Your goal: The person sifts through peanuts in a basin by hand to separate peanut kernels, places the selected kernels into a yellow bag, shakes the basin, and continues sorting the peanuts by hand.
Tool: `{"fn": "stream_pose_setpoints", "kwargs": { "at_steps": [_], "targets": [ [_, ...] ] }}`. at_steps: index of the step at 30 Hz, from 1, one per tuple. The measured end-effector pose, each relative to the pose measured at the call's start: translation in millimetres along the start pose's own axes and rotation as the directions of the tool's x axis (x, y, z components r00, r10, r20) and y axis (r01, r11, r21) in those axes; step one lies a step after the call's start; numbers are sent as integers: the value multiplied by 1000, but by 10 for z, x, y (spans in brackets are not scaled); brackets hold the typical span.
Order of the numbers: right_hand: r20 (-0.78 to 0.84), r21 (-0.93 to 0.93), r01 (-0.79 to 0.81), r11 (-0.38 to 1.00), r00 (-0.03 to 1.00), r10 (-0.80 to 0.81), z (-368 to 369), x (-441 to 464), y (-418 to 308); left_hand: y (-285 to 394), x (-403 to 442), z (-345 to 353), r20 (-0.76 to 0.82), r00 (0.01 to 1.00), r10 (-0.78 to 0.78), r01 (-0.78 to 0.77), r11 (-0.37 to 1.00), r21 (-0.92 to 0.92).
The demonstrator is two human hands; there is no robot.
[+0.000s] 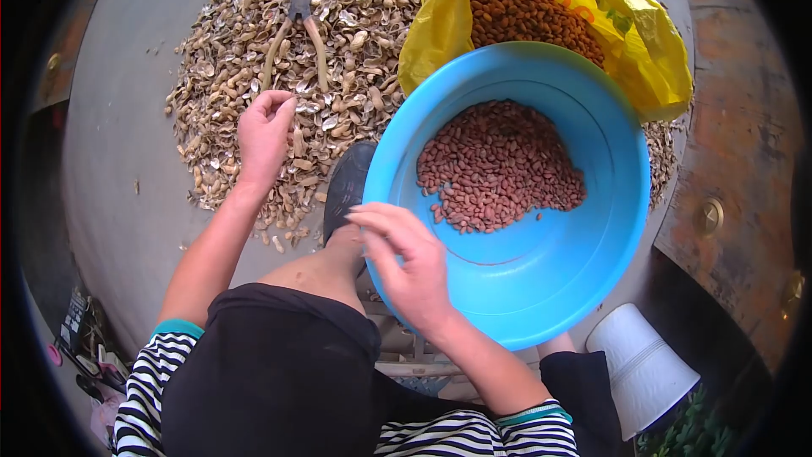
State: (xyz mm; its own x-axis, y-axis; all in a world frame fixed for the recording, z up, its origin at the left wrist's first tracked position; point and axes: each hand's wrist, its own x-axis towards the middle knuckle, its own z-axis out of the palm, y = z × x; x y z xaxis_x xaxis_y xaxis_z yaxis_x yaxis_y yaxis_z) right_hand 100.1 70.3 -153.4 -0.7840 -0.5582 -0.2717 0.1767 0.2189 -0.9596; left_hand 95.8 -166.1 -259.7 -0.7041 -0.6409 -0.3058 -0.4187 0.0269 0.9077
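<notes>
My left hand [264, 137] is over the heap of peanut shells [355, 42], its thumb and fingers pinched together. Whatever it may hold is too small to make out. Just beyond the fingertips, pliers [299, 21] with spread tan handles lie on the shells. My right hand [408, 267] hovers by the left rim of a blue basin [541, 267], thumb and fingers loosely curved and apart, with nothing visible in them. Shelled reddish peanuts [499, 165] cover part of the basin's bottom.
A yellow bag [651, 59] holding more shelled peanuts [533, 21] stands behind the basin. My dark shoe [347, 186] is between shells and basin. A white bucket [641, 368] lies tilted at lower right, near brown wooden boards [736, 118].
</notes>
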Motion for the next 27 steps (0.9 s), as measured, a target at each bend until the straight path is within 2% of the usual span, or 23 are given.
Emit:
{"fn": "stream_pose_setpoints", "kwargs": {
  "at_steps": [2, 4, 6, 10, 12, 13, 15, 16, 18, 22, 24, 27],
  "targets": [
    [-129, -290, 17, 957, 990, -57, -195, -69, 172, 14, -8, 4, -4, 1000, -13, 13, 1000, -8],
    [-247, -513, 4, 858, 957, -153, -395, -142, 495, 20, -12, 5, -7, 1000, -19, 19, 999, 33],
    [-279, -619, -47, 784, 946, -163, -601, -274, 833, -9, -21, 11, 4, 1000, -23, 23, 999, 38],
    [-318, -687, -144, 712, 941, -117, -765, -407, 1086, -13, -49, 11, 13, 999, -31, 31, 999, 14],
    [-234, -820, -146, 553, 968, -91, -801, -407, 1116, -11, -47, 13, 9, 999, -39, 39, 999, 17],
    [-234, -819, -144, 555, 968, -93, -818, -392, 1126, -11, -46, 12, 5, 999, -47, 47, 999, 20],
    [-66, -885, 22, 464, 983, -172, -853, -328, 1146, -10, -47, 21, 5, 999, -38, 37, 999, 33],
    [-66, -884, 24, 466, 982, -175, -872, -290, 1189, -11, -48, 26, 5, 1000, -31, 30, 999, 44],
    [35, -907, 177, 382, 935, -352, -918, -202, 1367, -20, -40, 27, 2, 999, -34, 33, 998, 48],
    [88, -902, 216, 374, 940, -329, -1103, -127, 1694, -6, -46, 19, -7, 998, -57, 58, 997, 46],
    [-167, -806, 31, 591, 946, -278, -1076, 15, 1621, -8, -45, 19, -5, 998, -61, 61, 998, 32],
    [-203, -788, 55, 613, 917, -343, -961, 281, 1481, -13, -44, 36, -14, 998, -57, 57, 998, 36]
  ]
}}
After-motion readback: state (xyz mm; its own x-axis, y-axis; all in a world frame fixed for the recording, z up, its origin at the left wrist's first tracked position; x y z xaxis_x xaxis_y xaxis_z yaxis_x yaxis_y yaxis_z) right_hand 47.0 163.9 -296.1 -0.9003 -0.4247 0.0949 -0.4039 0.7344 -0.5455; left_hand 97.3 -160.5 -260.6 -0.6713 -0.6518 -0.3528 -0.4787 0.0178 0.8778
